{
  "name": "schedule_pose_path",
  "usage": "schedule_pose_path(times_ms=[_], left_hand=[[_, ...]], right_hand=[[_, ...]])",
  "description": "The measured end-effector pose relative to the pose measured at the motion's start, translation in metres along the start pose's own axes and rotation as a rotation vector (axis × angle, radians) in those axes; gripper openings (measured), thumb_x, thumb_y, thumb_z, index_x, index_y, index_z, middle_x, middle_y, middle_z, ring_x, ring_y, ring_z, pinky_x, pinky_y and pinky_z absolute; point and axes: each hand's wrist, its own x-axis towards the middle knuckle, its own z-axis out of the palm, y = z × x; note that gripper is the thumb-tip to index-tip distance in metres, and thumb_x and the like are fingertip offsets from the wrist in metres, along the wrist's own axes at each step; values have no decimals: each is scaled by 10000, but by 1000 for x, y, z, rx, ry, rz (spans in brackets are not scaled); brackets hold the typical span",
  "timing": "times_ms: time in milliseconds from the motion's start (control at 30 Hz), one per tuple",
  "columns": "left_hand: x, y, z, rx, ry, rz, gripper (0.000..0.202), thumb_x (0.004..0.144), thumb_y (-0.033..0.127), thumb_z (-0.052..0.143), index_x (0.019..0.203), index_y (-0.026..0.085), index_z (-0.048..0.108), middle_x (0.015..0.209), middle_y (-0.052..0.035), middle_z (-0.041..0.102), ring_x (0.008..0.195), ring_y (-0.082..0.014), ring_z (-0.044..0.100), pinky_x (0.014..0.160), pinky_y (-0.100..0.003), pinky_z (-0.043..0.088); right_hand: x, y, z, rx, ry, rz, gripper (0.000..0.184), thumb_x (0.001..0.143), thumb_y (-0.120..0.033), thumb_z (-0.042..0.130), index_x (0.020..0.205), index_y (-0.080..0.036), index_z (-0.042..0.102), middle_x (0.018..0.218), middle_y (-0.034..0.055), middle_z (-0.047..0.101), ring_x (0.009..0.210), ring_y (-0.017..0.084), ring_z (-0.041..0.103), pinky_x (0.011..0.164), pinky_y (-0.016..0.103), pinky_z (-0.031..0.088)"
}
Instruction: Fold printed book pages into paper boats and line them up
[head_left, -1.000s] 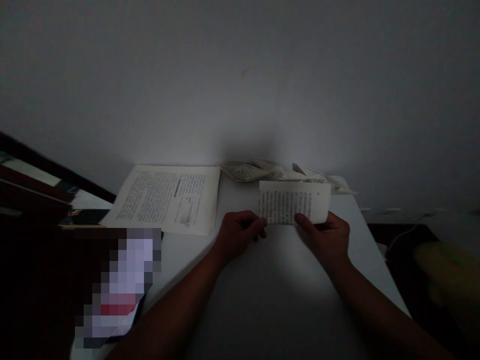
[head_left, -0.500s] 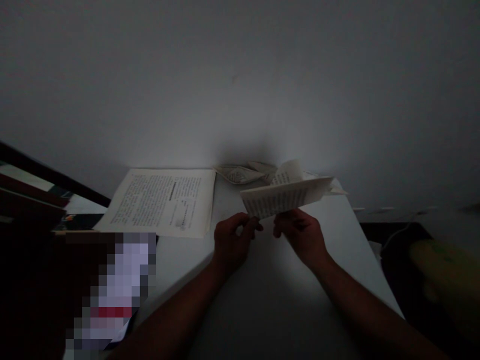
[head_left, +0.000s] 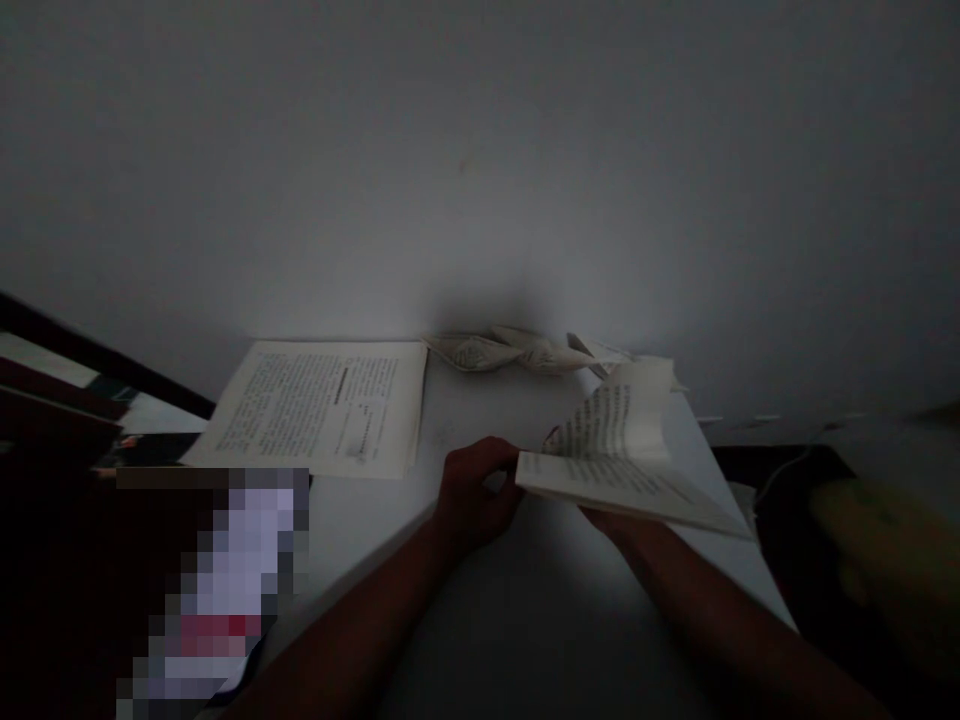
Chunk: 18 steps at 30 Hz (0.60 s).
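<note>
A folded sheet of printed paper is held up over the front of the white table, its long edge towards me and one flap standing up from it. My left hand is closed at the sheet's left corner, thumb and forefinger pinching it. From below, my right hand grips the same sheet; the paper covers most of it, and only the wrist side and a bit of fingertip by the flap show. Several folded paper shapes with print on them lie in a row along the wall behind.
A stack of printed pages lies at the table's back left. The white table stands against a grey wall. A blurred-out screen-like object is at the lower left. Something yellow lies right of the table, in the dark.
The folded sheet has swung down and right towards me, and its upright flap faces me more openly. My right hand has gone beneath the paper; my left stays at its left corner.
</note>
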Motion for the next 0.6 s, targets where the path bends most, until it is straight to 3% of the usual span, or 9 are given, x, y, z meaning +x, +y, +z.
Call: schedule_pose_path(times_ms=[133, 267, 433, 600], left_hand=[[1, 1, -3, 29, 12, -43, 216, 856, 257, 552, 702, 169, 676, 649, -36, 688, 582, -120, 620, 593, -219, 471], [1, 2, -4, 91, 54, -180, 251, 847, 290, 569, 654, 171, 676, 570, -13, 647, 535, -114, 586, 576, -220, 456], [-1, -3, -7, 19, 130, -289, 267, 844, 306, 577, 635, 173, 676, 537, 7, 611, 514, -102, 554, 563, -218, 445], [0, -9, -12, -192, 295, -428, 260, 847, 298, 578, 636, 160, 641, 567, 9, 613, 515, -91, 525, 539, -209, 443]], right_hand=[[-2, -1, -1, 53, -38, 9, 243, 621, -335, 729, 530, -203, 547, 477, -24, 532, 440, 129, 485, 400, 264, 424], [-3, -11, 3, 184, 67, -23, 139, 595, -242, 733, 611, -193, 604, 470, -57, 477, 401, 96, 424, 377, 243, 340], [3, -18, -8, 348, 129, -43, 317, 641, -271, 736, 463, -187, 487, 433, -62, 427, 418, 79, 432, 475, 253, 424], [10, -24, -24, 414, 205, -84, 251, 662, -299, 733, 563, -194, 528, 547, -71, 491, 405, 48, 385, 495, 231, 446]])
